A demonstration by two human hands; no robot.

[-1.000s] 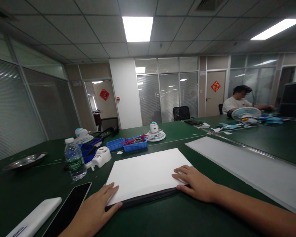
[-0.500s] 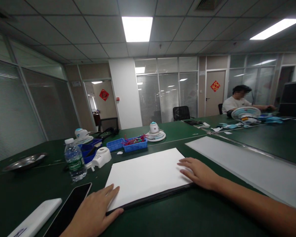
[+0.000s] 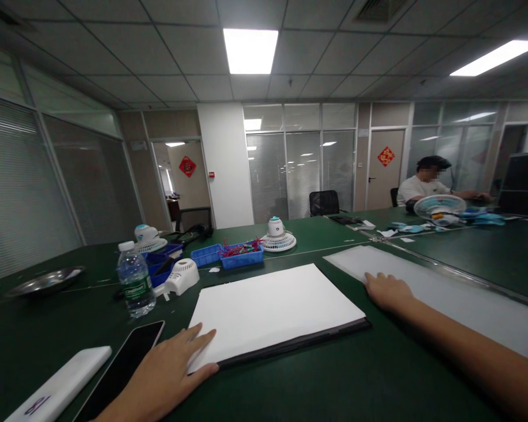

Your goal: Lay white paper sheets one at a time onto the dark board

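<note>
A white sheet of paper lies on a thin black board or folder in front of me. My left hand rests at its left edge, fingers spread and fingertips on the paper. To the right, my right hand is at the near left edge of a long, translucent white sheet. Its fingers are bent over that edge; the thumb is hidden. By my left forearm lie a black-screened phone and a white slab like a power bank.
A water bottle, a white plastic housing, blue trays with wires and a small fan stand beyond the paper. A metal dish is far left. Another person sits back right near a fan.
My right hand has left the paper's right edge and moved right to the long translucent sheet, whose far left corner has shifted slightly left. My left hand stays at the paper.
</note>
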